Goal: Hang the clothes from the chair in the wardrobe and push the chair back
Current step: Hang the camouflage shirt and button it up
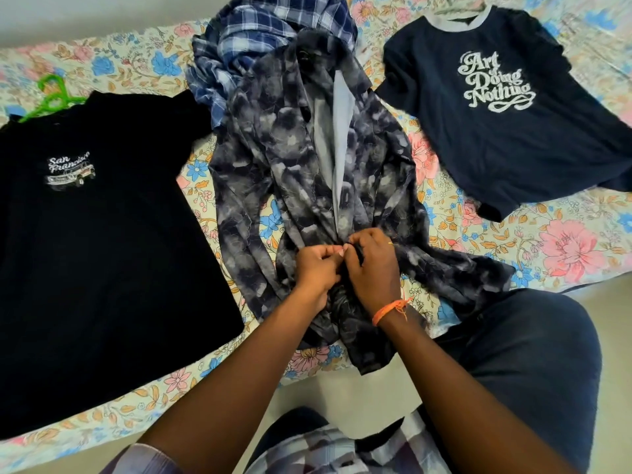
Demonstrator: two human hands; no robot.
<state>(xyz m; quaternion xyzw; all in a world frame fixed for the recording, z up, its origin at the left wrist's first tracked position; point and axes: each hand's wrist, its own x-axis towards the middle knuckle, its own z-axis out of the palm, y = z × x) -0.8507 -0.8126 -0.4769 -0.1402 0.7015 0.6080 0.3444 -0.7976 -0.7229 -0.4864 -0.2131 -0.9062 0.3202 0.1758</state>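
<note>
Both hands — left (316,265), right (371,265) — pinched the grey floral shirt (294,159) placket at 6 o'clock; a misbuttoned front would likely hang crooked.

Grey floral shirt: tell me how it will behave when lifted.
The grey floral shirt looks thin and creased, so it will probably hang limp. Its open front would likely spread apart. Both hands pinch its placket, suggesting light cloth.
</note>
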